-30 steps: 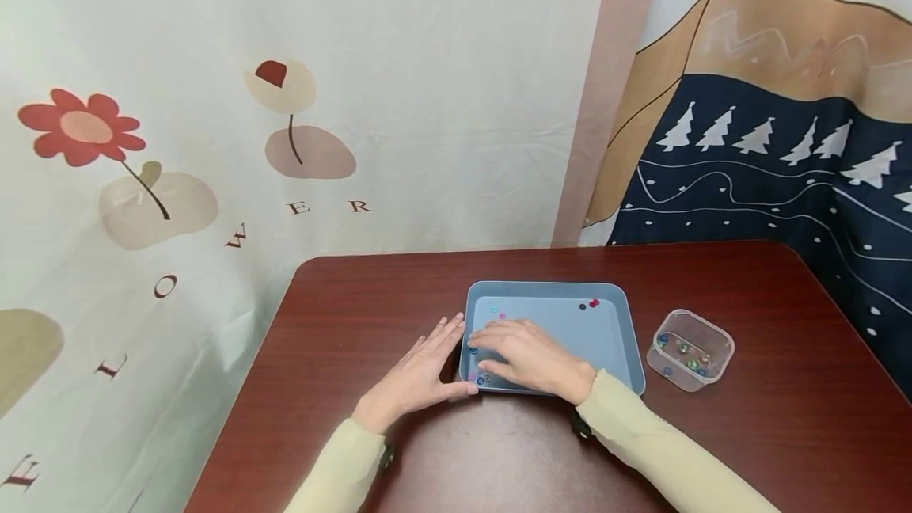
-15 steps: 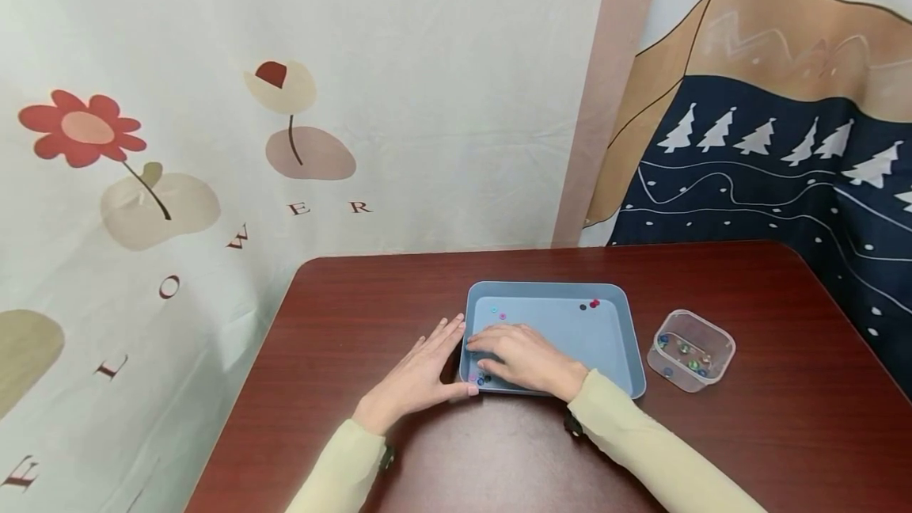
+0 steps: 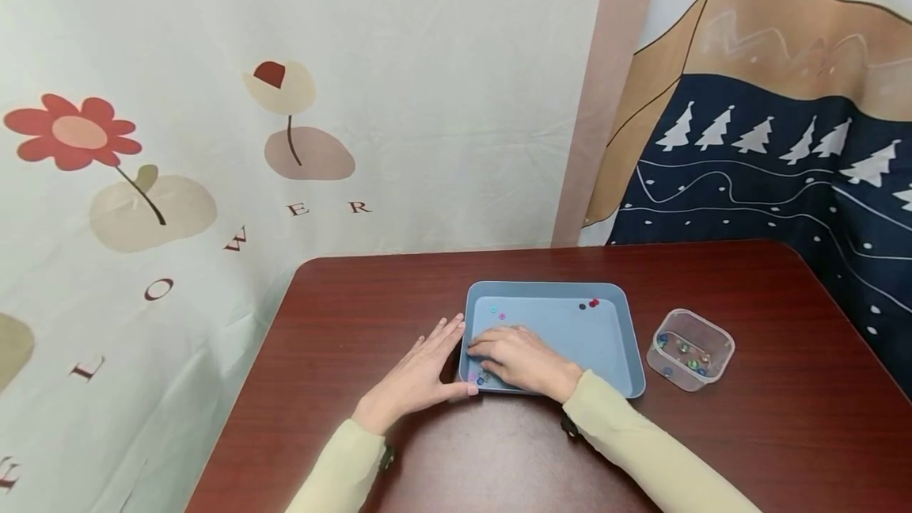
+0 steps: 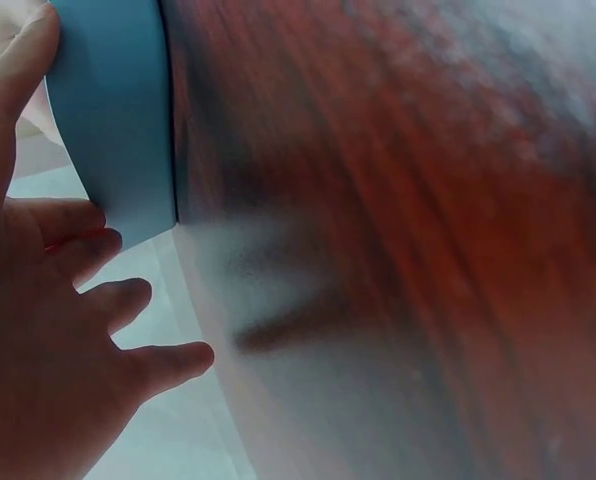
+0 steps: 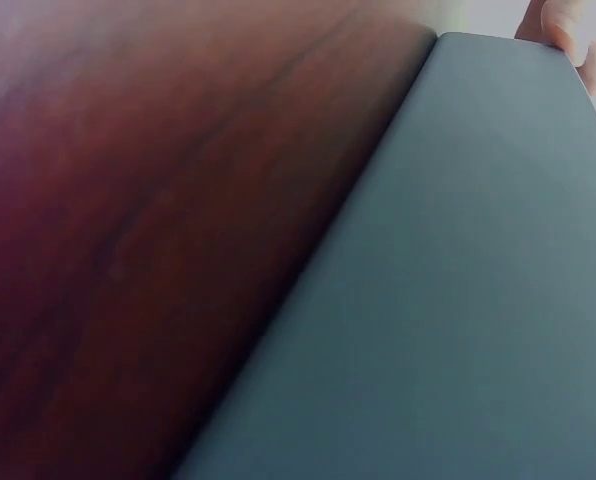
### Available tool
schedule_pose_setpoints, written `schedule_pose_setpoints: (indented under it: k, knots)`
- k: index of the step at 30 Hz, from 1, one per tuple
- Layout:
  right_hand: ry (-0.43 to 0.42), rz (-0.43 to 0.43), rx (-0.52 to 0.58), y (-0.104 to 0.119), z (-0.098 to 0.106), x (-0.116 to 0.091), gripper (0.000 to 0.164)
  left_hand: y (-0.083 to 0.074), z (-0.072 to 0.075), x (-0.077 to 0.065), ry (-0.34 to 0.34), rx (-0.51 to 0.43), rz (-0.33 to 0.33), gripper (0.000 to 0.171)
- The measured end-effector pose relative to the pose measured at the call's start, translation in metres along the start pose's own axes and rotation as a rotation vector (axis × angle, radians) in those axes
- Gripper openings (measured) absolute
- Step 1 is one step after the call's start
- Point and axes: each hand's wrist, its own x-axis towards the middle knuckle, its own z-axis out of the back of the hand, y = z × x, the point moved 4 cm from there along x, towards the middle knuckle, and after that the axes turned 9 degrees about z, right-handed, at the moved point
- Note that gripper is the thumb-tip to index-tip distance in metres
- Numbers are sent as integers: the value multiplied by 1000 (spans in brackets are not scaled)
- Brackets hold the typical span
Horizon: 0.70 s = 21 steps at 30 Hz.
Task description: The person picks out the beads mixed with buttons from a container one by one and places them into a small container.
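A shallow blue tray lies on the table. My left hand rests against its left end, fingers and thumb spread apart; in the left wrist view, the thumb touches the tray wall. My right hand reaches over the tray's left part, with bent fingers down by the left wall. Its fingertips are partly hidden, so whether they pinch anything cannot be seen. Several small round pieces lie by the front left corner, below the right thumb. A cyan piece and a pink piece lie farther back.
Dark and red round pieces sit at the tray's back right. To the right stands a clear plastic box holding several glassy blue and green pieces. The brown table meets a printed curtain behind.
My right hand has shifted slightly to the left and its thumb has drawn in toward the fingers. My left hand stays at the tray's end.
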Motion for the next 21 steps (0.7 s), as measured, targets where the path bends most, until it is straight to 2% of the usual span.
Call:
schedule_pose_setpoints:
  k: [12, 17, 21]
  knots:
    - [-11, 8, -105, 1, 0, 2, 21, 1, 1, 0, 0, -6, 7, 105]
    - [16, 1, -119, 3, -1, 4, 12, 1, 0, 0, 1, -10, 2, 105]
    - [2, -1, -122, 3, 0, 2, 12, 1, 0, 0, 3, -18, 4, 105]
